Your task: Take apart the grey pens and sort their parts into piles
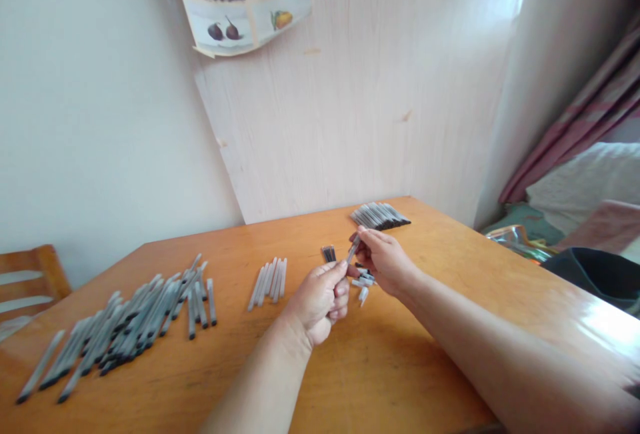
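Note:
My left hand (320, 297) and my right hand (383, 259) meet over the middle of the orange wooden table (425, 327). Both pinch one grey pen (353, 249), the left at its lower end, the right at its upper end. Small white pen parts (363, 283) lie on the table just under my right hand. A short bundle of dark pieces (329, 253) stands just left of the held pen.
A large loose heap of grey pens (125, 324) covers the table's left side. A small row of pale barrels (269, 281) lies mid-table, and a neat stack of pens (380, 215) sits at the far edge. A wooden chair (30, 277) stands left, a dark bin (595, 274) right.

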{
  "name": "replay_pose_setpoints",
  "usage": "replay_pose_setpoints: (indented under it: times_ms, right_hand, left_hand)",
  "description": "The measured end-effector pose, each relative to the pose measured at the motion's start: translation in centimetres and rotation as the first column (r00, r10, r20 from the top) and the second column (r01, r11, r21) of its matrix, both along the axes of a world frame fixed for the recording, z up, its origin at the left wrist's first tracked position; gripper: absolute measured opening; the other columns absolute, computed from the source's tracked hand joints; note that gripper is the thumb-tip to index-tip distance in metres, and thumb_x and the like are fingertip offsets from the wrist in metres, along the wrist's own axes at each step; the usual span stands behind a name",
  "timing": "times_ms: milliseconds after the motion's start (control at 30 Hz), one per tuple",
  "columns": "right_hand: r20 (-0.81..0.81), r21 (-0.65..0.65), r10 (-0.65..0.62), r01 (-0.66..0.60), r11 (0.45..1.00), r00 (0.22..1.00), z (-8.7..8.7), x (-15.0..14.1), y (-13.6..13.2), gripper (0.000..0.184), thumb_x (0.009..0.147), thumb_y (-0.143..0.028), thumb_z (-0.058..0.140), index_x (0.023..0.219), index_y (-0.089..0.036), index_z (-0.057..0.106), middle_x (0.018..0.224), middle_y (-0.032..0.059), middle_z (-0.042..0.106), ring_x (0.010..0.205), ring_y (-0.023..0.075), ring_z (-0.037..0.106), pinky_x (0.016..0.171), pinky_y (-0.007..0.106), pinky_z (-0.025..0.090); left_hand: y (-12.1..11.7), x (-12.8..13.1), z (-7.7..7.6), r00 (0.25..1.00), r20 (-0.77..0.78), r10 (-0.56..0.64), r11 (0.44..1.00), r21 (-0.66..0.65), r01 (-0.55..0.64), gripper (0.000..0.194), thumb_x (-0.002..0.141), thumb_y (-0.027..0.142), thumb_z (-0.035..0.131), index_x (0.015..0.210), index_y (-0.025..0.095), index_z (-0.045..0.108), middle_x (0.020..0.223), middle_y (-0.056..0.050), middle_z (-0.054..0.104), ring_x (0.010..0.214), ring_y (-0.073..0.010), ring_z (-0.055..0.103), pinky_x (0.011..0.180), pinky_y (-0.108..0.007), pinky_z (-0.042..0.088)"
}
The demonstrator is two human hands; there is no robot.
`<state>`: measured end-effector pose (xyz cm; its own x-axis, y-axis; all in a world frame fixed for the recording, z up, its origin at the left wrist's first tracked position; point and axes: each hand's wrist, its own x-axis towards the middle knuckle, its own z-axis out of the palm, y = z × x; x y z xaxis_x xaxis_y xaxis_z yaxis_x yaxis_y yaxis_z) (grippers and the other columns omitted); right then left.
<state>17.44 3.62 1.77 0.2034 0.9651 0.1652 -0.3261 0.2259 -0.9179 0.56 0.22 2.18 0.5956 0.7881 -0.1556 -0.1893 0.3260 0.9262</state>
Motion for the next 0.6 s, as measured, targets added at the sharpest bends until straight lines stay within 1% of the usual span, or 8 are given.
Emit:
replay_pose_setpoints:
  times_ms: [67, 133, 200, 300, 367, 467, 533, 600]
  right_hand:
    - [-0.089, -0.024, -0.144, 0.142, 0.990, 0.986, 0.3, 2.0, 0.8, 0.029, 0.077, -0.045, 0.063, 0.072, -0.017, 0.055, 0.060, 0.0008, 0.058, 0.044, 0.0064, 0.040, 0.037, 0.019, 0.020]
    - [-0.092, -0.010, -0.225, 0.225, 0.974, 0.970, 0.5, 4.0, 1.4, 0.027, 0.078, -0.043, 0.061, 0.074, -0.018, 0.055, 0.063, 0.0017, 0.059, 0.045, 0.0067, 0.041, 0.037, 0.018, 0.020]
    - [-0.007, -0.010, -0.237, 0.237, 0.972, 0.972, 0.6, 5.2, 1.6, 0.027, 0.078, -0.044, 0.061, 0.075, -0.017, 0.057, 0.067, 0.0034, 0.061, 0.047, 0.0071, 0.043, 0.038, 0.019, 0.021]
    - [0.285, -0.001, -0.240, 0.250, 0.968, 0.928, 0.3, 5.4, 1.4, 0.032, 0.079, -0.048, 0.058, 0.071, -0.017, 0.058, 0.065, 0.0038, 0.061, 0.048, 0.0082, 0.045, 0.041, 0.021, 0.028]
    - [0.542, -0.003, -0.216, 0.258, 0.966, 0.812, -0.1, 5.2, 1.2, 0.035, 0.080, -0.049, 0.057, 0.065, -0.017, 0.057, 0.060, 0.0031, 0.060, 0.048, 0.0094, 0.045, 0.045, 0.023, 0.031]
    - [0.842, -0.052, -0.092, 0.250, 0.967, 0.532, -0.9, 5.3, 1.3, 0.036, 0.077, -0.049, 0.060, 0.061, -0.017, 0.058, 0.056, 0.0033, 0.059, 0.050, 0.0116, 0.047, 0.048, 0.025, 0.031]
    - [0.940, -0.060, -0.032, 0.260, 0.964, 0.339, -1.4, 5.8, 1.7, 0.036, 0.075, -0.049, 0.062, 0.061, -0.017, 0.060, 0.059, 0.0044, 0.061, 0.054, 0.0132, 0.050, 0.050, 0.026, 0.031]
    - [0.980, -0.068, 0.015, 0.266, 0.962, 0.196, -1.9, 6.4, 2.1, 0.034, 0.076, -0.048, 0.062, 0.063, -0.017, 0.063, 0.064, 0.0058, 0.064, 0.058, 0.0150, 0.053, 0.052, 0.026, 0.031]
  left_hand:
    - [-0.4, -0.2, -0.1, 1.000, -0.011, -0.028, 1.000, 0.008, 0.028, 0.031, 0.087, 0.045, 0.052, 0.092, 0.015, 0.057, 0.053, 0.009, 0.031, 0.036, -0.0020, 0.017, 0.039, -0.020, 0.013]
    - [-0.5, -0.3, -0.4, 1.000, -0.003, 0.010, 0.999, 0.042, -0.010, 0.030, 0.088, 0.044, 0.051, 0.092, 0.015, 0.058, 0.053, 0.009, 0.033, 0.036, -0.0024, 0.019, 0.039, -0.020, 0.014]
    - [-0.2, -0.3, -0.7, 0.996, 0.026, 0.088, 0.994, 0.065, -0.090, 0.028, 0.087, 0.043, 0.053, 0.092, 0.015, 0.058, 0.054, 0.008, 0.035, 0.036, -0.0025, 0.021, 0.039, -0.020, 0.015]
    - [0.7, -0.3, -1.0, 0.984, 0.050, 0.174, 0.983, 0.049, -0.176, 0.028, 0.084, 0.041, 0.056, 0.093, 0.015, 0.058, 0.056, 0.007, 0.039, 0.037, -0.0019, 0.023, 0.039, -0.019, 0.016]
    - [1.2, -0.5, -1.2, 0.972, 0.044, 0.231, 0.972, 0.034, -0.232, 0.028, 0.082, 0.041, 0.059, 0.092, 0.014, 0.058, 0.057, 0.007, 0.042, 0.037, -0.0015, 0.025, 0.039, -0.018, 0.016]
    - [1.8, -0.9, -1.3, 0.944, 0.032, 0.329, 0.944, 0.007, -0.329, 0.027, 0.081, 0.038, 0.061, 0.093, 0.014, 0.058, 0.056, 0.006, 0.043, 0.037, -0.0017, 0.027, 0.040, -0.018, 0.017]
    - [2.1, -1.2, -1.2, 0.923, 0.026, 0.383, 0.924, -0.014, -0.383, 0.026, 0.080, 0.037, 0.060, 0.094, 0.014, 0.059, 0.056, 0.006, 0.045, 0.037, -0.0021, 0.029, 0.040, -0.017, 0.018]
    - [2.3, -1.3, -1.2, 0.906, 0.022, 0.423, 0.906, -0.028, -0.423, 0.027, 0.080, 0.036, 0.060, 0.095, 0.014, 0.059, 0.056, 0.005, 0.046, 0.037, -0.0023, 0.031, 0.040, -0.017, 0.019]
